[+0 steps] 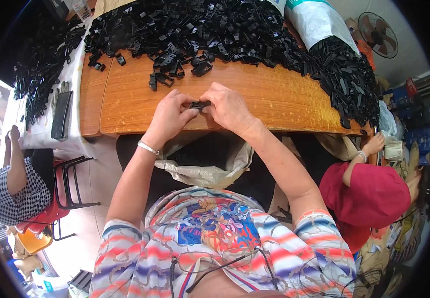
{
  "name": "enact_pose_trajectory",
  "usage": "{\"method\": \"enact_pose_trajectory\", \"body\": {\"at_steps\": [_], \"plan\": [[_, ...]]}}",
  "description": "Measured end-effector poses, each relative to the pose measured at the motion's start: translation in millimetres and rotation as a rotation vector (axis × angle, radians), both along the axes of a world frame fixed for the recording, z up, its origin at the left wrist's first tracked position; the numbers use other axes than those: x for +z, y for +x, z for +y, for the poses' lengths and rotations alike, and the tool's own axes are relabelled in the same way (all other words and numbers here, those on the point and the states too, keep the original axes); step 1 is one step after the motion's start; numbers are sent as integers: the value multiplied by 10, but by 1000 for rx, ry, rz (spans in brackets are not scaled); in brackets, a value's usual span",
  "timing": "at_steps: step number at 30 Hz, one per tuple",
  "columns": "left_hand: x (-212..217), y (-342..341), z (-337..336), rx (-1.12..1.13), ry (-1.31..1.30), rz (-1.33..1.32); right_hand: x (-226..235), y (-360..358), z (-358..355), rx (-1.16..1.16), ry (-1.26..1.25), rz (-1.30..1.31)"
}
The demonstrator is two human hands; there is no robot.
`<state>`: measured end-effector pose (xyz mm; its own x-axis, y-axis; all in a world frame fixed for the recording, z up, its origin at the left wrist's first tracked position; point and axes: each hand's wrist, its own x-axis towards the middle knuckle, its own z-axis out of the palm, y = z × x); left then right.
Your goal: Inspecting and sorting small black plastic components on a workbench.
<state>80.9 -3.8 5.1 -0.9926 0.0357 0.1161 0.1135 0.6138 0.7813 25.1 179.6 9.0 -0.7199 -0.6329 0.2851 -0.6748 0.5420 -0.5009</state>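
Note:
Just above the near edge of the wooden table (140, 107), both my hands meet at one small black plastic part (199, 105). My left hand (168, 114) pinches its left end between thumb and fingers. From the other side, my right hand (227, 107) grips the right end, its fingers partly covering the piece. Beyond my hands lies a big heap of similar black plastic parts (185, 30), with a few loose ones at its near edge. Below the table edge, at my lap, a white woven sack (195, 175) hangs open with a dark inside.
A white sack (322, 25) spills long black pieces (346, 79) at the right. On the left, a cloth-covered table (76, 94) bears more black parts and a dark oblong case (61, 115). People sit at both sides; a fan (378, 35) stands far right.

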Motion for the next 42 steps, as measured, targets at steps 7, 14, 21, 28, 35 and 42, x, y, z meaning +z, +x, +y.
{"method": "enact_pose_trajectory", "body": {"at_steps": [7,14,21,28,35,42], "plan": [[-83,-131,-38,18,-40,-38,-72,-31,-27,39,-62,-139],[-112,74,-159,-99,218,-47,-16,366,145,111,6,-87],[-4,-210,-688,159,-297,376,19,499,138,224,87,-48],[47,-321,-870,-36,-441,162,-55,-498,-62,-72,-68,236],[113,-250,-558,27,-408,212,-156,-826,-266,-30,104,288],[-125,-129,-45,7,-293,358,-101,-919,-246,-210,15,111]]}}
